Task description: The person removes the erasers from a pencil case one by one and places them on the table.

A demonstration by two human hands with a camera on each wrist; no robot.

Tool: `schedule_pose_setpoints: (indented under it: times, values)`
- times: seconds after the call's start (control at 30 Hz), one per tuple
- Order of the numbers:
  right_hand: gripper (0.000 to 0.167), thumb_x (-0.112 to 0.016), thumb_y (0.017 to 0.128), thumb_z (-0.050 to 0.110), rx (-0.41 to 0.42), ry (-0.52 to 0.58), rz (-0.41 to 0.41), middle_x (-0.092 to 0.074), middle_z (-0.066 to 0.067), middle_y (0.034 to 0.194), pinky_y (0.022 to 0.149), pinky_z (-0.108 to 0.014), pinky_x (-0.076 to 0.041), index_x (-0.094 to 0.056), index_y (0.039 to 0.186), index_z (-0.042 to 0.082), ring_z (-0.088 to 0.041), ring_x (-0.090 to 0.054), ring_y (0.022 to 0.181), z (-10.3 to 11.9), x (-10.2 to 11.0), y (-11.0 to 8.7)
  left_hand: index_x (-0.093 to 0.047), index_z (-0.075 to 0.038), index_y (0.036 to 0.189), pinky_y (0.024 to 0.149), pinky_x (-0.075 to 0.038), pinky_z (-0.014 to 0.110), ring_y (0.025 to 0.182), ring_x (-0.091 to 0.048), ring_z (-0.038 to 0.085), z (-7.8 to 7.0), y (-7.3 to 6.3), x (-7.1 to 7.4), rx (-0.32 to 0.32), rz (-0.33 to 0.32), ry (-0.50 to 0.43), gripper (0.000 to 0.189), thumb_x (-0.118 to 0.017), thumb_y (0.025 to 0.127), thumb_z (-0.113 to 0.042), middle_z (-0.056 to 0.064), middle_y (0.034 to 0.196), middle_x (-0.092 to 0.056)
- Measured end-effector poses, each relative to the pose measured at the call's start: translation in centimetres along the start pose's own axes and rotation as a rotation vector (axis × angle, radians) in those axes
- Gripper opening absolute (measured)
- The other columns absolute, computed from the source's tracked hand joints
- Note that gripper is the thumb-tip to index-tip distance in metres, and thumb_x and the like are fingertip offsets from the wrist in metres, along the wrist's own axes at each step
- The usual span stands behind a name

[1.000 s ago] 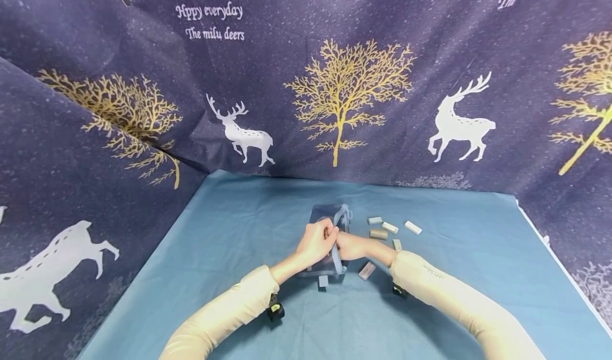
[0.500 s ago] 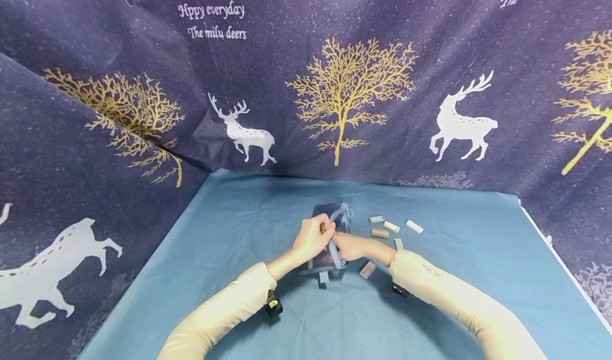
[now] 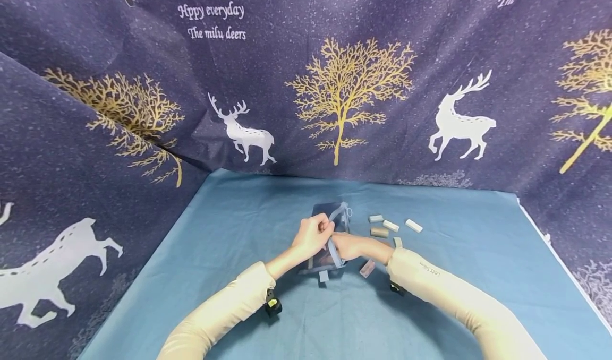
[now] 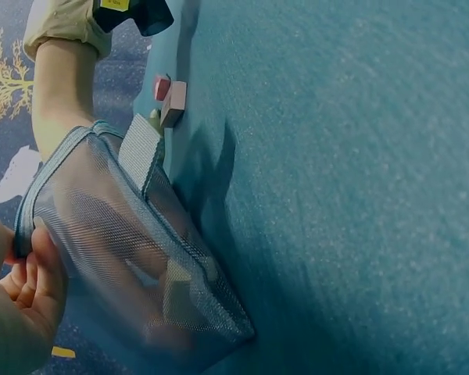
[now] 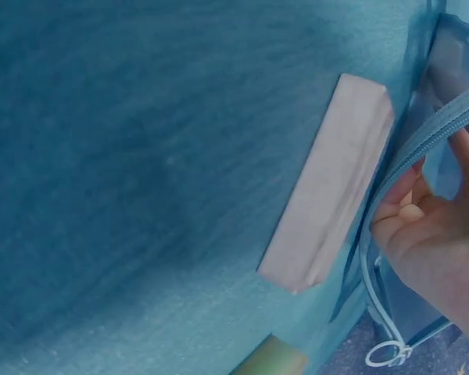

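A blue mesh zip pouch (image 3: pixel 319 211) stands on its side at the middle of the cloth. My left hand (image 3: pixel 313 237) pinches the rim of its opening between thumb and fingers. Past the zipper, my right hand (image 3: pixel 349 245) reaches inside the pouch. In the left wrist view its fingers are blurred through the mesh, close to a pale block (image 4: pixel 178 293) inside. The right wrist view has the fingers bent behind the zipper edge; I cannot tell whether they hold anything. Just outside the opening lies a pinkish block (image 5: pixel 328 187).
Right of the pouch lie several small blocks: a brown one (image 3: pixel 380 232), a white one (image 3: pixel 413 225), a cream one (image 3: pixel 390 225), a grey-green one (image 3: pixel 375 219) and a pale green one (image 3: pixel 398 242). A blue cloth (image 3: pixel 248 211) covers the table. Patterned fabric (image 3: pixel 306 84) hangs behind.
Over the last second my left hand has shifted slightly left and away from me, drawing the rim with it. My right hand stays in the pouch. The loose blocks lie where they were.
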State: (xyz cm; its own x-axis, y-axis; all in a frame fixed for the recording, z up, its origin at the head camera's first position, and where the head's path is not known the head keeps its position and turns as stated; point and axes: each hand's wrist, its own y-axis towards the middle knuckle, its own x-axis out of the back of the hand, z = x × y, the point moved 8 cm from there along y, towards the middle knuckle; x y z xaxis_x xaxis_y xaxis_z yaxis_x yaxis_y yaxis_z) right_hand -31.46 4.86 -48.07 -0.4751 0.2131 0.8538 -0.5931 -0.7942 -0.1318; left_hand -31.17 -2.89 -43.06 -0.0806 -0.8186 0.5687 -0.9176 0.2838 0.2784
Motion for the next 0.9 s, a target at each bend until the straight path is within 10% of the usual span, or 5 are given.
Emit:
schedule_pose_setpoints:
  times: [0.7,0.9]
  values:
    - [0.015,-0.058,0.08,-0.004,-0.037,0.314,-0.019,-0.055,0.003,0.061,0.053,-0.019,-0.042,-0.064,0.092,0.003,-0.005,-0.049,0.054,-1.1,0.8,-0.6,-0.048,-0.013,0.071,0.041,-0.045,0.022,0.042,-0.054,0.004,-0.2,-0.1,-0.6,-0.01,0.013,-0.001,0.028,-0.057,0.096,-0.02,-0.006,0.052,-0.042]
    - [0.024,-0.052,0.084,-0.005,-0.012,0.534,-0.015,-0.071,-0.014,0.081,0.068,-0.031,-0.059,-0.066,0.104,-0.007,-0.012,-0.068,0.071,-2.0,0.9,-1.5,-0.048,-0.013,0.071,0.041,-0.047,0.022,0.043,-0.056,0.004,0.0,-0.1,-0.9,0.012,0.016,-0.009,0.028,-0.058,0.096,-0.02,-0.006,0.054,-0.046]
